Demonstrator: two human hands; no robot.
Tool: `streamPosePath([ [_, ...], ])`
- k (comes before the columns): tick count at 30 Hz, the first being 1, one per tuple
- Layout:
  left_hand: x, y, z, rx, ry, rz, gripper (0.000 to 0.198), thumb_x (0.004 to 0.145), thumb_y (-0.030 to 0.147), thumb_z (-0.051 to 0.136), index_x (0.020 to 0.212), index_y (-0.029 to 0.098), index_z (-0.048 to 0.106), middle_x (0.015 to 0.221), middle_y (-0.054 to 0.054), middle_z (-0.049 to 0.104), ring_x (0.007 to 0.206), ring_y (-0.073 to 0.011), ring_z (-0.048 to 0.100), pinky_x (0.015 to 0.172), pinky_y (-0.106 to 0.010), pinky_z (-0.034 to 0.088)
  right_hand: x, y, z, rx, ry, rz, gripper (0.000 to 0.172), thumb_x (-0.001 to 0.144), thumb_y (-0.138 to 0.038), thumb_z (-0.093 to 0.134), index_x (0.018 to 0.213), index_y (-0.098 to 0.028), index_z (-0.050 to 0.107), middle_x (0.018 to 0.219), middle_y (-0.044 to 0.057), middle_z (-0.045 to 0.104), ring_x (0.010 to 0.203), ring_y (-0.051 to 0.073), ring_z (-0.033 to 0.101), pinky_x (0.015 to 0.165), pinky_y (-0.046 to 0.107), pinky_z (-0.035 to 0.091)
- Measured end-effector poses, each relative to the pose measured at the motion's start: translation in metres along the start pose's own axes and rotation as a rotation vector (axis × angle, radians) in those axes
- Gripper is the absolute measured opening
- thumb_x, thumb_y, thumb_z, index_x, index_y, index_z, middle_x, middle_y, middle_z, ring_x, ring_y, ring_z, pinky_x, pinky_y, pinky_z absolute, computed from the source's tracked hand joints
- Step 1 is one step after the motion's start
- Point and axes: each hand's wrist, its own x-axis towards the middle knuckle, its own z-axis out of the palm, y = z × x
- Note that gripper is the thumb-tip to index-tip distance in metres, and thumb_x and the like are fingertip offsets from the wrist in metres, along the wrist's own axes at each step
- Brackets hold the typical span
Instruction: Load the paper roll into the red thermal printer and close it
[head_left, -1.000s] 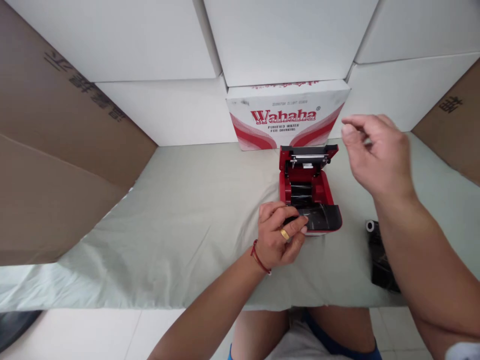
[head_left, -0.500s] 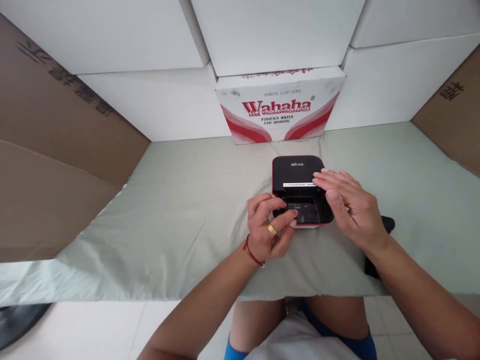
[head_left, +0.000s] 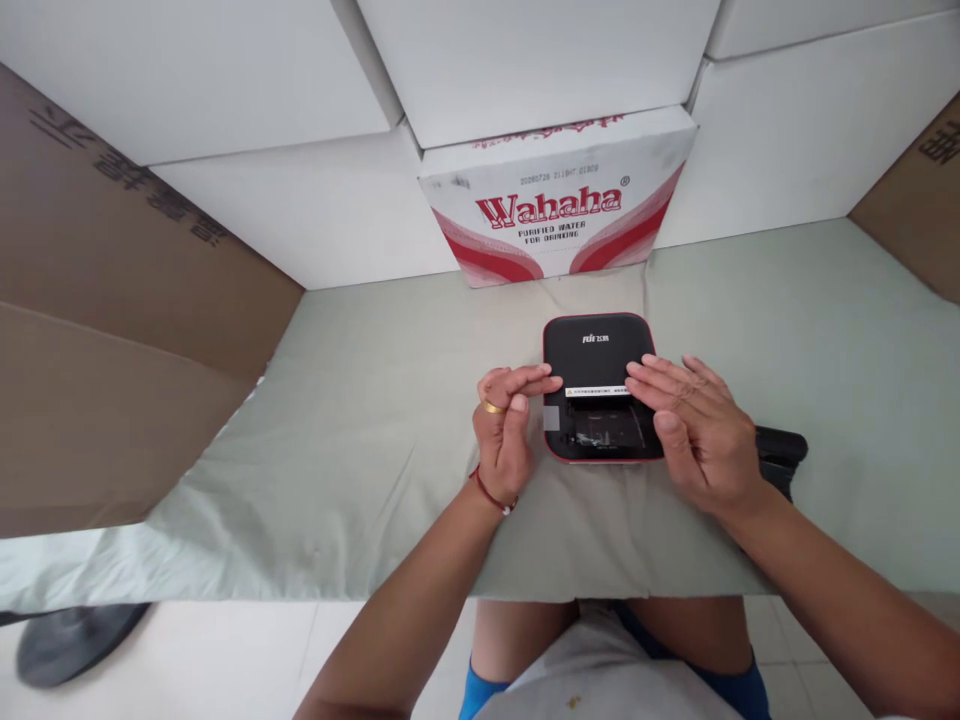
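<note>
An indoor room with a makeshift work corner; whether in a home or a business cannot be told; a cloth-covered desk (head_left: pixel 360 400) is hemmed in by white boxes (head_left: pixel 255 70) stacked along the far side and brown cartons (head_left: pixel 112 270) at left and right; a drinking-water box (head_left: pixel 559 255) stands before the white ones; a pale tiled floor (head_left: pixel 232 660) shows at the near side.
</note>
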Motion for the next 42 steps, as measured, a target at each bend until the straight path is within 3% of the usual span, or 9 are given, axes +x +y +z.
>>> streamPosePath([
  [7, 0.003, -0.009, 0.004, -0.196, -0.057, -0.059, 0.041, 0.088, 0.041, 0.087, 0.124, 0.029, 0.072, 0.111, -0.003, 0.078, 0.104, -0.0227, 0.078, 0.107, -0.041, 0.054, -0.008, -0.006, 0.003, 0.058, 0.024, -0.035, 0.041, 0.111, -0.034, 0.050, 0.138, -0.028, 0.080, 0.142, 0.010, 0.082, 0.137, 0.030, 0.073, 0.125, 0.060, 0.049],
  [10, 0.006, -0.015, 0.005, -0.320, -0.050, -0.122, 0.056, 0.080, 0.040, 0.091, 0.130, 0.032, 0.067, 0.116, -0.004, 0.075, 0.126, -0.0253, 0.071, 0.118, -0.042, 0.050, -0.011, -0.011, 0.003, 0.060, 0.072, -0.172, 0.038, 0.110, -0.041, 0.051, 0.127, -0.035, 0.085, 0.135, 0.008, 0.083, 0.129, 0.031, 0.071, 0.121, 0.059, 0.052],
  [13, 0.009, -0.019, 0.004, -0.448, -0.128, -0.250, 0.081, 0.072, 0.040, 0.093, 0.146, 0.038, 0.060, 0.154, -0.005, 0.065, 0.153, -0.0295, 0.056, 0.132, -0.047, 0.041, -0.013, -0.012, 0.002, 0.045, 0.104, -0.229, 0.037, 0.110, -0.043, 0.052, 0.115, -0.038, 0.088, 0.113, 0.008, 0.080, 0.117, 0.030, 0.068, 0.109, 0.054, 0.058],
  [20, 0.012, -0.009, 0.008, -0.726, -0.306, -0.573, 0.103, 0.071, 0.026, 0.082, 0.165, 0.044, 0.045, 0.185, 0.005, 0.038, 0.179, -0.0311, 0.019, 0.147, -0.051, 0.014, -0.011, -0.008, 0.005, 0.073, 0.137, -0.331, 0.031, 0.110, -0.033, 0.056, 0.127, -0.028, 0.082, 0.102, 0.008, 0.074, 0.107, 0.027, 0.063, 0.094, 0.047, 0.058],
  [27, 0.010, -0.017, 0.006, -0.714, -0.357, -0.595, 0.111, 0.073, 0.026, 0.085, 0.169, 0.051, 0.036, 0.190, 0.007, 0.027, 0.181, -0.0323, 0.015, 0.146, -0.054, 0.017, -0.010, -0.019, -0.003, -0.006, 0.104, -0.385, 0.021, 0.108, -0.029, 0.064, 0.121, -0.024, 0.080, 0.103, 0.008, 0.082, 0.104, 0.028, 0.063, 0.098, 0.051, 0.054],
  [31, 0.008, -0.022, 0.009, -0.708, -0.329, -0.556, 0.101, 0.074, 0.031, 0.086, 0.165, 0.045, 0.045, 0.188, 0.003, 0.032, 0.180, -0.0337, 0.016, 0.147, -0.055, 0.015, 0.011, -0.031, -0.024, 0.004, -0.090, -0.333, 0.017, 0.110, -0.025, 0.064, 0.101, -0.021, 0.078, 0.100, 0.007, 0.083, 0.096, 0.023, 0.069, 0.090, 0.042, 0.053],
  [35, 0.008, -0.026, 0.013, -0.731, -0.330, -0.541, 0.093, 0.074, 0.038, 0.086, 0.160, 0.039, 0.052, 0.186, 0.001, 0.036, 0.179, -0.0362, 0.018, 0.147, -0.056, 0.015, 0.061, -0.032, -0.034, -0.075, -0.439, 0.016, 0.035, 0.115, -0.033, 0.053, 0.093, -0.022, 0.079, 0.103, 0.006, 0.083, 0.086, 0.019, 0.074, 0.078, 0.034, 0.054],
  [39, 0.010, -0.029, 0.012, -0.729, -0.341, -0.538, 0.094, 0.073, 0.040, 0.088, 0.160, 0.039, 0.052, 0.185, 0.000, 0.038, 0.178, -0.0361, 0.021, 0.146, -0.054, 0.016, 0.113, -0.035, -0.008, -0.540, -0.836, 0.242, 0.029, 0.106, -0.022, 0.055, 0.113, -0.019, 0.084, 0.119, 0.015, 0.084, 0.097, 0.029, 0.080, 0.076, 0.037, 0.053],
  [42, 0.011, -0.031, 0.012, -0.718, -0.331, -0.529, 0.096, 0.071, 0.041, 0.090, 0.159, 0.038, 0.053, 0.185, 0.000, 0.038, 0.177, -0.0360, 0.022, 0.146, -0.053, 0.017, 0.133, -0.040, 0.015, -0.617, -0.954, 0.299, 0.031, 0.102, -0.015, 0.056, 0.113, -0.018, 0.085, 0.116, 0.020, 0.085, 0.104, 0.033, 0.081, 0.081, 0.038, 0.056],
])
